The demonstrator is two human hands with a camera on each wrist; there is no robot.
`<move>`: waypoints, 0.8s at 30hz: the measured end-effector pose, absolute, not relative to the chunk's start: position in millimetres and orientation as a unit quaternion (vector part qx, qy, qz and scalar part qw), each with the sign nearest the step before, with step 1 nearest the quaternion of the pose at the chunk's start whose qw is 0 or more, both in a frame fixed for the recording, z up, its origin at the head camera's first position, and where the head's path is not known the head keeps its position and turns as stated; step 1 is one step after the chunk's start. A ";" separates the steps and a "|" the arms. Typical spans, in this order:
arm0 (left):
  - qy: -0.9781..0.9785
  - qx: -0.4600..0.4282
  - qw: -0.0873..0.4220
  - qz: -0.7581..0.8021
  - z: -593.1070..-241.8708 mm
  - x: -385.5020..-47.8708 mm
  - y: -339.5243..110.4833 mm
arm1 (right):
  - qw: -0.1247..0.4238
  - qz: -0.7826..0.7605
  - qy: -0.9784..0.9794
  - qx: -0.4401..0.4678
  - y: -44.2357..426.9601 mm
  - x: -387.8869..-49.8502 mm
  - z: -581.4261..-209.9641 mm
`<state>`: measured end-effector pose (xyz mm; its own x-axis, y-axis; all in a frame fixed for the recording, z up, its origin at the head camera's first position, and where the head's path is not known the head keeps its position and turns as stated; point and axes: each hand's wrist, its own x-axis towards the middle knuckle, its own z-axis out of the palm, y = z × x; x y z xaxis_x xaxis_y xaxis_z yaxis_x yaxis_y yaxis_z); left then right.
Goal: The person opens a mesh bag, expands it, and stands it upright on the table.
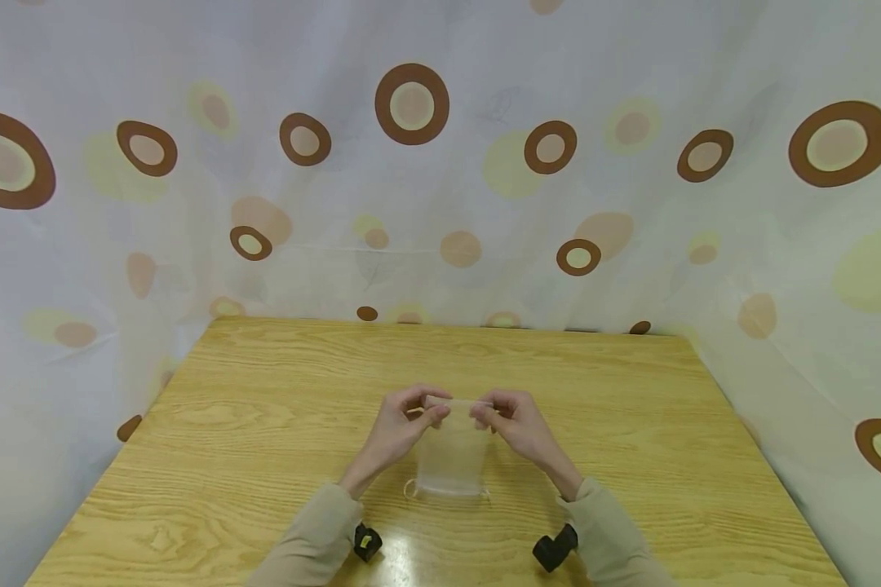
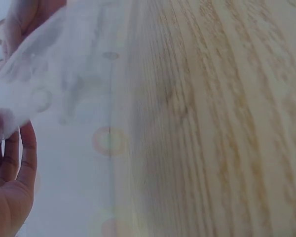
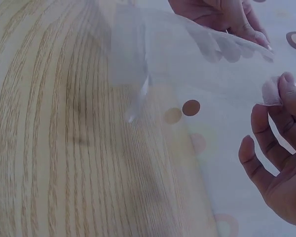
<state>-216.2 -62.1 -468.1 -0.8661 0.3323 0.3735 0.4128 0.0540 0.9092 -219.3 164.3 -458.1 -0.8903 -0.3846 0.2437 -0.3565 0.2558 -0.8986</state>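
Note:
A small sheer white drawstring pouch point(image 1: 451, 461) hangs between my two hands above the table, its drawstring ends showing as loops at the lower corners. My left hand point(image 1: 404, 420) pinches the pouch's upper left corner between thumb and fingers. The upper right corner is pinched by my right hand point(image 1: 517, 420). Through the thin fabric point(image 3: 187, 49) the fingers of the left hand point(image 3: 227, 17) show faintly in the right wrist view. In that view the right hand's point(image 3: 286, 163) other fingers are spread below the pinched corner.
The wood-grained table point(image 1: 250, 456) extends around both hands. Behind it and at both sides hangs a white curtain point(image 1: 470, 196) with brown and yellow circles. Black wrist devices point(image 1: 367, 542) sit by both sleeves.

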 end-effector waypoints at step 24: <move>-0.728 -0.236 0.010 -0.643 -469.1 -214.7 -61.2 | -0.008 -0.621 0.735 -0.273 168.7 -217.4 -462.4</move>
